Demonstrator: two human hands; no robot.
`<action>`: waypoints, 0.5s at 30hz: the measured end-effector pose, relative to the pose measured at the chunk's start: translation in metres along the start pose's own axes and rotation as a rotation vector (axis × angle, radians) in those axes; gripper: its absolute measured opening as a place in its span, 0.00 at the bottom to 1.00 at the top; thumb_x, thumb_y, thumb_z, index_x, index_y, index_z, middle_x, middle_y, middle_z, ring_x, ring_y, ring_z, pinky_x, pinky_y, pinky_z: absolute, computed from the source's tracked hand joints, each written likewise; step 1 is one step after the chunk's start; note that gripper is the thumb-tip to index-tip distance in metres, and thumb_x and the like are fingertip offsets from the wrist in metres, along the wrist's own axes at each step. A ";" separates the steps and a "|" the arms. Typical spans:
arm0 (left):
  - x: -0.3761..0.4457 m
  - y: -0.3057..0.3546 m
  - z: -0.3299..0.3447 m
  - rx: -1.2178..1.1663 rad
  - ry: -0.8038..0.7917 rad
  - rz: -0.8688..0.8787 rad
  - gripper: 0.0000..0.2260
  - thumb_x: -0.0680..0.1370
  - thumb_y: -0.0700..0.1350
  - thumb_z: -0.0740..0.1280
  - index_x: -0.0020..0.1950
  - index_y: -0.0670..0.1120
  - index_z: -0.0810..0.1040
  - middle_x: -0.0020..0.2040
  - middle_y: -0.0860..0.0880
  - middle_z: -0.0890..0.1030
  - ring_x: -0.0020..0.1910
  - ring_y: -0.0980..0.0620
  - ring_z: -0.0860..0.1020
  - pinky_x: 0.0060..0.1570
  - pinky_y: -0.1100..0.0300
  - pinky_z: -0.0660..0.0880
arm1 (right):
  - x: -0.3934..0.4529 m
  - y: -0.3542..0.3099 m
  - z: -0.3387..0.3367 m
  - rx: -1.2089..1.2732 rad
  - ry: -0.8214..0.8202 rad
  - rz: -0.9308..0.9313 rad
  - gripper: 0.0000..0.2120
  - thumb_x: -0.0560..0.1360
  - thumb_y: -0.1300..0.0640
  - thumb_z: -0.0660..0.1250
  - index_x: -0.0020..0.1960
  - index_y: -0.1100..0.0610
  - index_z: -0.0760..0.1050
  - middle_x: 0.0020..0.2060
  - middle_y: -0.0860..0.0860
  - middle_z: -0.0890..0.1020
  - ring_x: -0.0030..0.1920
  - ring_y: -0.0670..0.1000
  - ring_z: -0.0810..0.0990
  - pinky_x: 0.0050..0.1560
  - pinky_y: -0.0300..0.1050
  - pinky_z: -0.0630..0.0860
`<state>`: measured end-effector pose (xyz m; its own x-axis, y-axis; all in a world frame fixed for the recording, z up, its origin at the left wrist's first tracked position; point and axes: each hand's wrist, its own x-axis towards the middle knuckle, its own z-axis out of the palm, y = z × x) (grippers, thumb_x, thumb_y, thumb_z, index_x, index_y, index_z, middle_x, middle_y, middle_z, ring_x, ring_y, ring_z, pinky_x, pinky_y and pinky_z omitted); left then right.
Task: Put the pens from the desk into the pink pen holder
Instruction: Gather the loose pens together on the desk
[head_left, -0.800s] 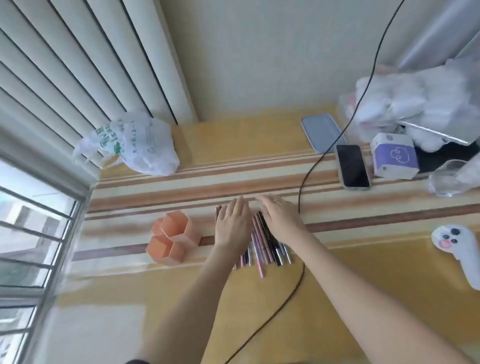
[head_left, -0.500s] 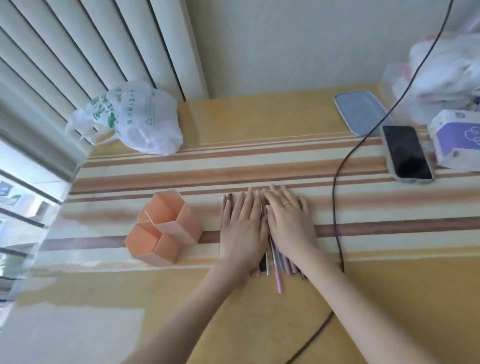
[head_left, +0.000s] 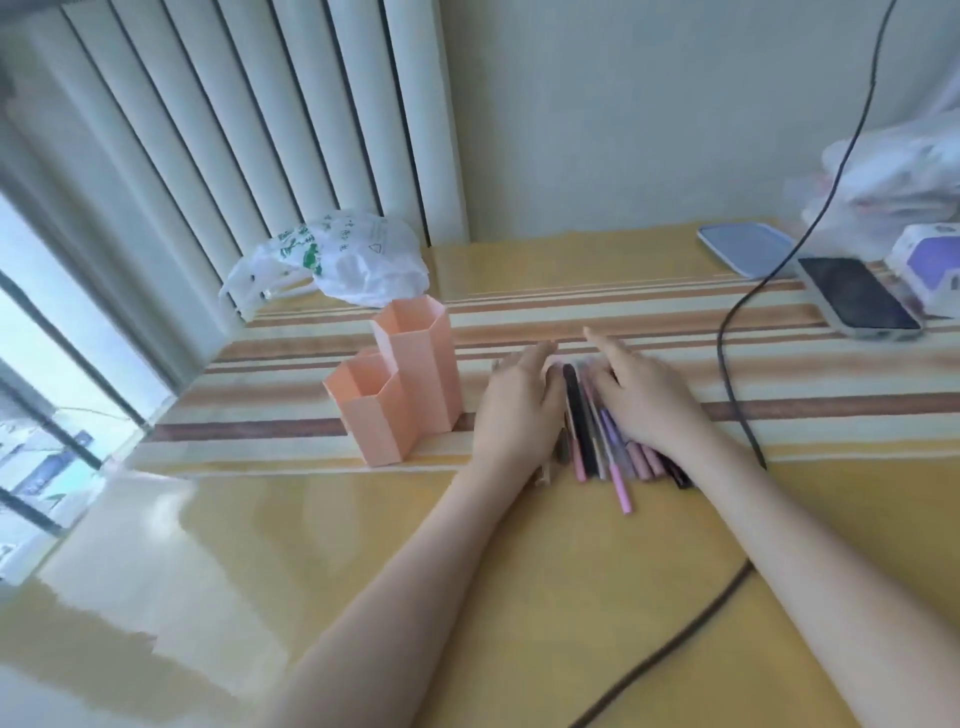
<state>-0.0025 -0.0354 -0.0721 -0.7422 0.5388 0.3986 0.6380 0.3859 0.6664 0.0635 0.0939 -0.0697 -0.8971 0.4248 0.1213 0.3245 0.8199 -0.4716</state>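
Several pens, pink, purple and black, lie side by side on the striped desk mat. My left hand rests flat on the left side of the row, fingers pointing away from me. My right hand lies flat over the right side, with a gap between the two hands that shows a black pen. Neither hand grips a pen. The pink pen holder, made of hexagonal tubes of different heights, stands upright just left of my left hand, and the tubes I can see into look empty.
A black cable runs down the desk right of my right hand and crosses in front. A phone, a blue lid and a purple-and-white box sit at the right. A white plastic bag lies behind the holder.
The camera has dropped lower and swung right, so the holder now looks taller. My hands have spread slightly apart on the pens, uncovering a black one between them.
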 end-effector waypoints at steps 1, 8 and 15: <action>-0.004 0.001 -0.004 0.005 0.033 0.009 0.16 0.79 0.43 0.58 0.66 0.45 0.73 0.62 0.45 0.78 0.63 0.47 0.73 0.59 0.57 0.69 | -0.001 0.000 -0.001 0.099 0.011 0.003 0.22 0.83 0.48 0.50 0.77 0.48 0.57 0.67 0.57 0.75 0.67 0.59 0.73 0.66 0.53 0.70; -0.055 0.000 -0.060 0.117 0.601 0.354 0.10 0.75 0.42 0.61 0.55 0.43 0.71 0.47 0.43 0.78 0.48 0.47 0.72 0.50 0.55 0.71 | -0.009 0.002 -0.013 0.604 0.186 0.038 0.19 0.82 0.48 0.54 0.72 0.48 0.66 0.71 0.48 0.71 0.71 0.49 0.68 0.68 0.43 0.64; -0.035 -0.029 -0.087 -0.236 0.559 -0.253 0.43 0.65 0.52 0.77 0.73 0.49 0.55 0.68 0.48 0.64 0.66 0.52 0.64 0.63 0.58 0.62 | -0.034 -0.050 0.004 -0.004 0.031 -0.288 0.21 0.80 0.40 0.52 0.73 0.37 0.59 0.73 0.37 0.64 0.76 0.42 0.54 0.77 0.56 0.43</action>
<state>-0.0129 -0.1304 -0.0509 -0.8988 -0.0421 0.4364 0.4148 0.2405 0.8775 0.0764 0.0367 -0.0536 -0.9431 0.1855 0.2761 0.0588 0.9099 -0.4106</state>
